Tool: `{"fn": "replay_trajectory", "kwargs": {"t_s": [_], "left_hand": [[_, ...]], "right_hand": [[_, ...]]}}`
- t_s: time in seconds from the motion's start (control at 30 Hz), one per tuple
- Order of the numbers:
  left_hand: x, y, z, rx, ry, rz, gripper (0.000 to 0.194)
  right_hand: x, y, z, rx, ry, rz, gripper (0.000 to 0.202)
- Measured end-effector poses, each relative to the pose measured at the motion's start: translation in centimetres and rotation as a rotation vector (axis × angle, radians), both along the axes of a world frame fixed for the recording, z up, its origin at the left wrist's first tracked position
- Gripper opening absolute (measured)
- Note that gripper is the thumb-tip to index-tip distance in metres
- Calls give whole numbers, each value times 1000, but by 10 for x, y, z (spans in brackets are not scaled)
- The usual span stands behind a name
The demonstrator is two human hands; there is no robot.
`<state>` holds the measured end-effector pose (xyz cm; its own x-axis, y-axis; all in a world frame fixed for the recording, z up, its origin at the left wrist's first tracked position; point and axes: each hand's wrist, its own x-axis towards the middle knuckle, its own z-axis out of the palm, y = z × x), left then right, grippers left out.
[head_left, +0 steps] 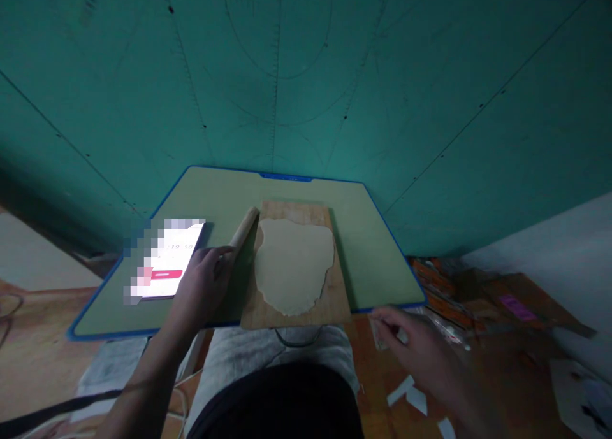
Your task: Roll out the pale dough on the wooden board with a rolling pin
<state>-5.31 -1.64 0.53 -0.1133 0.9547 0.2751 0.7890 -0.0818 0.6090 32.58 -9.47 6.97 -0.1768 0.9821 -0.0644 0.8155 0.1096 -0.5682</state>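
A thin, irregular sheet of dough (pixel 294 267) lies flat on a wooden board (pixel 337 308), covering most of it. To the left of the board, a wooden rolling pin (pixel 245 227) rests at a slant on the table. My left hand (pixel 206 280) is closed round its near end, which the fingers hide. My right hand (pixel 406 331) is at the table's front edge, right of the board. Its fingers are curled in, and I see nothing in them.
The pale green folding table (pixel 377 260) has a blue rim and stands against a green wall (pixel 306 107). A lit tablet or phone (pixel 167 260), partly pixelated, lies left of my left hand. Cardboard (pixel 521 299) and paper scraps (pixel 415 401) are on the floor to the right.
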Motion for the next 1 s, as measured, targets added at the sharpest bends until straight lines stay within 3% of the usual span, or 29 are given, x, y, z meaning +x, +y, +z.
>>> {"fn": "replay_trajectory", "kwargs": {"t_s": [0.17, 0.27, 0.33, 0.47, 0.6, 0.8, 1.0], "left_hand": [[-3, 2, -4, 17, -22, -14, 48], [-3, 3, -6, 47, -28, -28, 41], [-3, 2, -6, 48, -39, -25, 39], [-2, 0, -2, 47, -59, -32, 36], [-2, 0, 0, 44, -43, -17, 35], [1, -1, -1, 58, -2, -45, 33], [3, -6, 8, 36, 15, -78, 28]], "right_hand": [[-59, 29, -7, 323, 17, 277, 38], [-89, 40, -21, 349, -106, 446, 40], [-100, 37, -32, 330, -176, 498, 52], [-99, 19, -46, 324, -250, 486, 69], [-90, 9, -41, 304, -247, 503, 67], [-96, 24, -37, 273, -214, 489, 69], [-94, 30, -43, 278, -164, 487, 67]]}}
